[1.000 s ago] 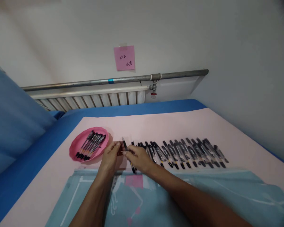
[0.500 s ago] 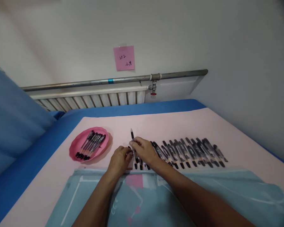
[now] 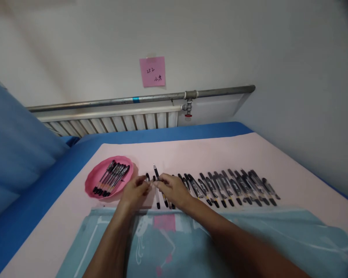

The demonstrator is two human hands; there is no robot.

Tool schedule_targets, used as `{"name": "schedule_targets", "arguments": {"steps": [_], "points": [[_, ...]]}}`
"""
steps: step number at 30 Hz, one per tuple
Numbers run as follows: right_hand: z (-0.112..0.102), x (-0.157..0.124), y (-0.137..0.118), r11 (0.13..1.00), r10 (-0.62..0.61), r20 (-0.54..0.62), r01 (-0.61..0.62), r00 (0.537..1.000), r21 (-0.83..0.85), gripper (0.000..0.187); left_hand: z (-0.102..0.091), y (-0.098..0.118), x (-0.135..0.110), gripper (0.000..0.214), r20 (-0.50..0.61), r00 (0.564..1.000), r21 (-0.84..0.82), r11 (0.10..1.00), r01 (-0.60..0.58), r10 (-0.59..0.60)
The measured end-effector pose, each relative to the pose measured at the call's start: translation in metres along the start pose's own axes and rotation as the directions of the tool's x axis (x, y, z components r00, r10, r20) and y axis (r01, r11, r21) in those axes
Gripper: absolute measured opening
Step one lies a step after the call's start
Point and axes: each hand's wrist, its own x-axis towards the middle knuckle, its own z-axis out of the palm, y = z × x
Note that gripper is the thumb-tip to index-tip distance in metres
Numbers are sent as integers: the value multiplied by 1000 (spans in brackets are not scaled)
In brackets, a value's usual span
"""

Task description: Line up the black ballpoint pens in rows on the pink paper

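Note:
My left hand [image 3: 135, 191] is closed in a pinch on a small black-topped piece that looks like a pen cap [image 3: 147, 177]. Just to its right, my right hand [image 3: 174, 189] has its fingers closed around an uncapped pen [image 3: 156, 171], tip pointing up and away from me. Beneath and beside the fingers lies a clear-barrelled pen [image 3: 157, 199], partly hidden by the right hand. A long row of black-capped pens [image 3: 220, 187] spreads rightward across the pink sheet. Several more pens [image 3: 111, 177] rest in a pink scalloped dish [image 3: 89, 181] left of my left hand.
A pale pink sheet [image 3: 191, 150] covers the blue surface [image 3: 162, 134]. Teal printed cloth [image 3: 249, 231] lies along the near edge. Behind stand a white radiator [image 3: 113, 121] and a metal pipe [image 3: 104, 102]; a pink note [image 3: 152, 72] is on the wall. Blue fabric [image 3: 17, 135] hangs at left.
My left hand has moved left, away from the pen, with the cap-like piece now showing in its fingers. The uncapped pen's tip has shifted left and lower; my right hand moved slightly left.

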Motion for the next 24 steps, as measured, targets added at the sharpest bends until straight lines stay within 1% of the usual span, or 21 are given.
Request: {"name": "schedule_targets", "arguments": {"steps": [2,5,8,10,11,15,24], "points": [[3,-3,-2,1000,-4,63,4,998,7,19,-6,5,0,14,0,1000,-191,982,7,-7],[7,-7,-4,999,-31,163,34,986,-17,17,-11,10,1,8,-23,999,-421,907,18,-30],[9,-11,-5,996,-52,220,65,974,-52,19,-12,12,0,9,4,996,-646,760,69,-87],[9,-12,-5,995,-52,227,70,973,-74,20,-10,14,-1,11,33,993,-739,666,100,-113],[8,-12,-5,994,-51,228,72,972,-84,20,-9,14,-2,12,43,992,-764,636,110,-120],[8,-11,-5,992,-50,225,74,973,-99,21,-5,17,-5,14,44,990,-786,607,118,-136],[8,-11,-5,989,-49,240,81,969,-126,20,-7,12,-1,12,28,989,-796,595,108,-142]]}}
